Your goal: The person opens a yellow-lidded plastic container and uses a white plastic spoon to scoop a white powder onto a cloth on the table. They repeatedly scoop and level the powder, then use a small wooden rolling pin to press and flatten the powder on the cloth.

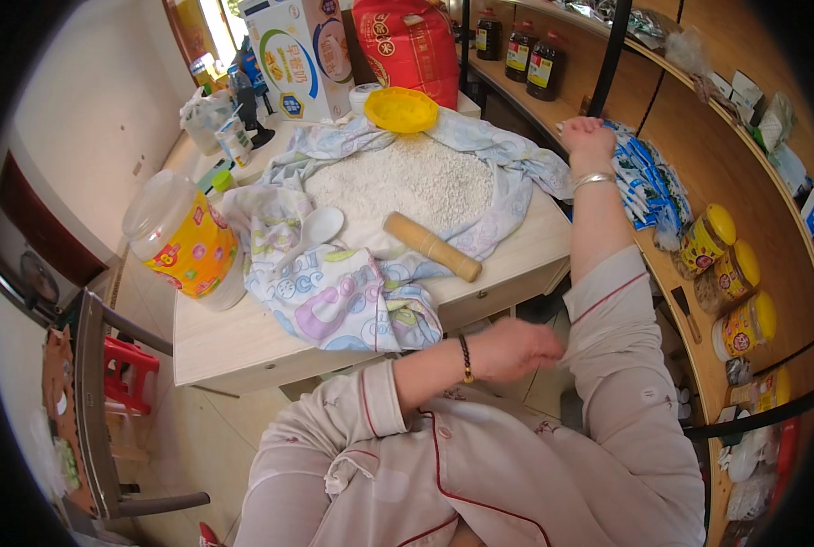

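My left hand [516, 350], slightly blurred and with a beaded bracelet at the wrist, pinches the fabric of my right sleeve [608, 321]. My right arm reaches forward, a silver bangle on it; its hand [588, 139] is curled into a fist beside the shelf, with nothing visible in it. On the table lies a patterned cloth [338, 294] with a wide heap of white, crumbly powder [407, 181]. A short wooden rolling pin [433, 247] and a white plastic spoon [321, 227] rest at the powder's near edge. A yellow plastic bowl [401, 110] stands behind it.
A large clear plastic jar [184, 239] stands at the table's left edge, near a green-capped container [223, 182]. Behind are a carton [297, 61] and a red bag [410, 48]. To the right, a wooden shelf [776, 225] holds yellow-lidded jars [728, 273], dark bottles [545, 68] and blue packets [646, 178].
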{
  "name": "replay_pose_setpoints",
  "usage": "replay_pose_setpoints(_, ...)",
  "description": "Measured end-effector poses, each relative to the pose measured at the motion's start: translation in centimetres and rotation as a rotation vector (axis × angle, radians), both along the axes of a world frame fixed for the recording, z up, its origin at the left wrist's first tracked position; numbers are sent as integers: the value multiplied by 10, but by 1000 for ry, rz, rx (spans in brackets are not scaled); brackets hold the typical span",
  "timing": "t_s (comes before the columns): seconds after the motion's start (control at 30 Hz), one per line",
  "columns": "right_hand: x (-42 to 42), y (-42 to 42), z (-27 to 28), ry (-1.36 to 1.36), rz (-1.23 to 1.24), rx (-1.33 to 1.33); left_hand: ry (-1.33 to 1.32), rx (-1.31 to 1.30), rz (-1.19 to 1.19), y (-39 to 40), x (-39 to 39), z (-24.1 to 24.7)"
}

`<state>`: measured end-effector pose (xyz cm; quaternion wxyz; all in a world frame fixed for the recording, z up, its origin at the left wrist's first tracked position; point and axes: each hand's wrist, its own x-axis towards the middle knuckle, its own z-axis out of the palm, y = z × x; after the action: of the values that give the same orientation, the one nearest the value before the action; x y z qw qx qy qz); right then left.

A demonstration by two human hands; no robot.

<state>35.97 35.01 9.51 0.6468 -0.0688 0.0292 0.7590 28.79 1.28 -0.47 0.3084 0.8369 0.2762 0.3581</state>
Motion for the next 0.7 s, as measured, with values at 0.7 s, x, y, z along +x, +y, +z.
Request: replay_pose_setpoints(0.7, 307, -315, -494, -2280, 1499, 222, -192, 148, 1043, -145, -126, 33)
